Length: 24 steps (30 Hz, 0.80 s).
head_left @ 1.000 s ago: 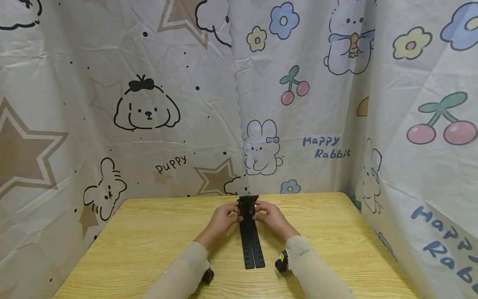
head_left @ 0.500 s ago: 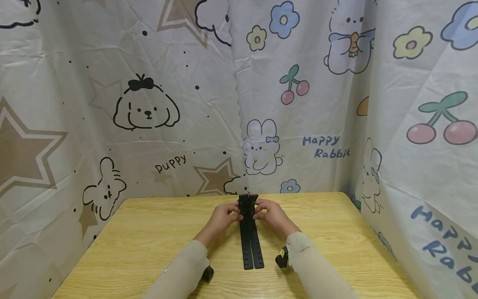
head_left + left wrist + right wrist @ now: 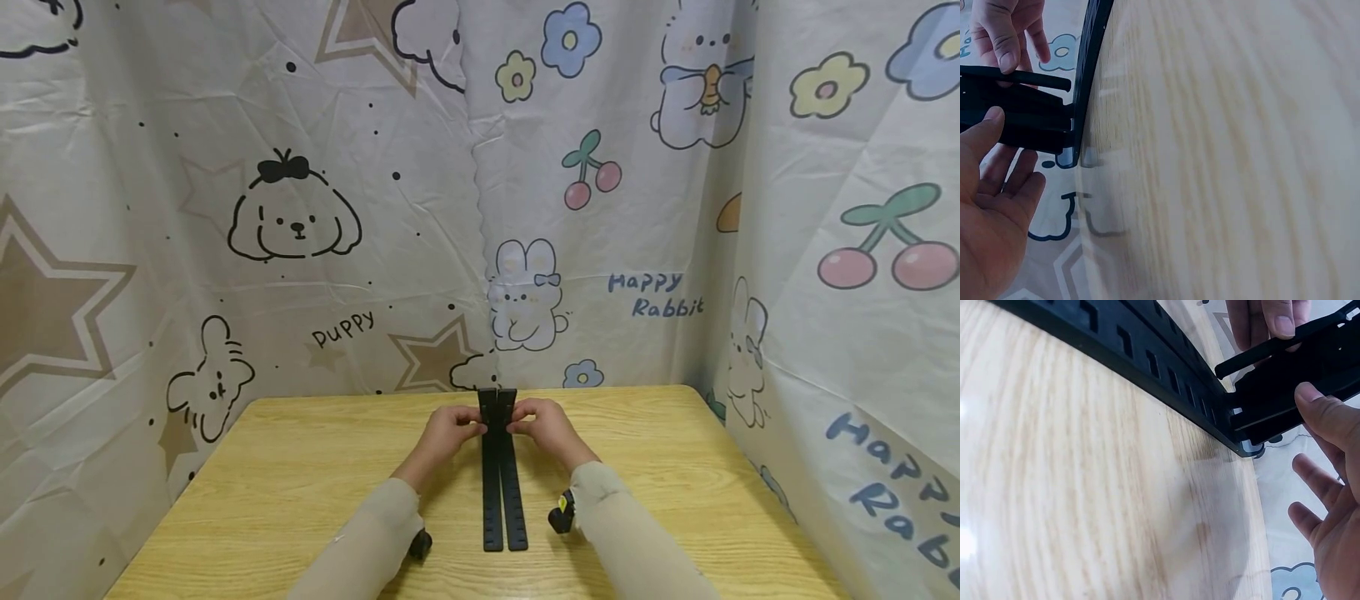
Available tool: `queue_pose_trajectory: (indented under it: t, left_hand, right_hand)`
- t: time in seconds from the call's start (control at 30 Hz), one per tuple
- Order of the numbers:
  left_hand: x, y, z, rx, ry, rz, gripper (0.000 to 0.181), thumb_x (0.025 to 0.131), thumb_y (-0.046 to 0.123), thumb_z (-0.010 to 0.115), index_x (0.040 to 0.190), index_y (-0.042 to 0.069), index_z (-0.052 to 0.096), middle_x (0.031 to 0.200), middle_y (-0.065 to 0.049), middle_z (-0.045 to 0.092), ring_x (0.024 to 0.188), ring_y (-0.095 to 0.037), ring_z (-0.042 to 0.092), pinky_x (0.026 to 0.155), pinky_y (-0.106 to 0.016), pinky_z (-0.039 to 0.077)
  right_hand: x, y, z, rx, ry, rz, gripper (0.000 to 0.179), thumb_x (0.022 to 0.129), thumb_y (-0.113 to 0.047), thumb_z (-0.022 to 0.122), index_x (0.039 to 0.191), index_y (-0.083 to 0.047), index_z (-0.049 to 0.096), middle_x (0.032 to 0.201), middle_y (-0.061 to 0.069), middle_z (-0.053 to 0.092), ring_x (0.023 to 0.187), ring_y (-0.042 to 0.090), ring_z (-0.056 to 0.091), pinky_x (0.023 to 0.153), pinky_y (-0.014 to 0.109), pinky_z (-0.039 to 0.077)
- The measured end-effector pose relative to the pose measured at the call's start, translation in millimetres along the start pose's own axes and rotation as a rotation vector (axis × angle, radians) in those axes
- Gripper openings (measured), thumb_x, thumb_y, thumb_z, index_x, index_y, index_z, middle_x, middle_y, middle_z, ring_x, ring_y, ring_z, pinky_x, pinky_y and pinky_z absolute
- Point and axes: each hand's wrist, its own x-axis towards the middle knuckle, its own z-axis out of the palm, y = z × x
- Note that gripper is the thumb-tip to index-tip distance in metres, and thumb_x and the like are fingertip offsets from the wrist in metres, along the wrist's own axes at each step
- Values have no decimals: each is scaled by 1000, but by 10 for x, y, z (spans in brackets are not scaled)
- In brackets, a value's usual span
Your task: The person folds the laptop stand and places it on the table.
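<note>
A black folding stand (image 3: 492,492) stands at the middle of the table, its two long slotted legs pointing toward me and an upright part rising at the far end. My left hand (image 3: 450,433) pinches the upright's left side between thumb and fingers. Opposite it, my right hand (image 3: 546,429) grips the right side the same way. In the left wrist view the upright (image 3: 1016,112) meets the slotted leg at its hinge end, with my left thumb on its face. The right wrist view shows the notched leg (image 3: 1147,356) along the wood and my right thumb (image 3: 1319,406) on the upright.
The wood-grain table (image 3: 322,467) reaches back to a printed cloth curtain (image 3: 420,250), close behind the stand. Another curtain panel (image 3: 847,350) hangs along the right side. Wrist cameras (image 3: 562,511) sit under both sleeves.
The legs' near ends have slid slightly toward me and spread a little. The upright's top now looks narrower and straighter, and both hands have shifted slightly up along it.
</note>
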Motion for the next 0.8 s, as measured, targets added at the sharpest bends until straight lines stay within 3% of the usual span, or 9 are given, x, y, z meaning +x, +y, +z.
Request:
queue_pose_trajectory:
  t: [0.43,0.8]
  left_hand:
    - [19,-41,35,-23,46,-42,7,88,14,81,93,10,81,106,-4,78,99,-17,69,86,-36,59]
    - [28,-67,55,-48,123,-85,12,86,17,83,87,6,78,93,-2,76,87,-11,65,78,-29,57]
  right_hand:
    - [-14,4,33,-51,64,34,11,81,-9,86,76,-15,78,104,0,77,109,25,69,102,47,52]
    - [-17,23,115,83,127,111,11,84,-9,84,77,-10,75,98,1,77,99,20,68,98,44,53]
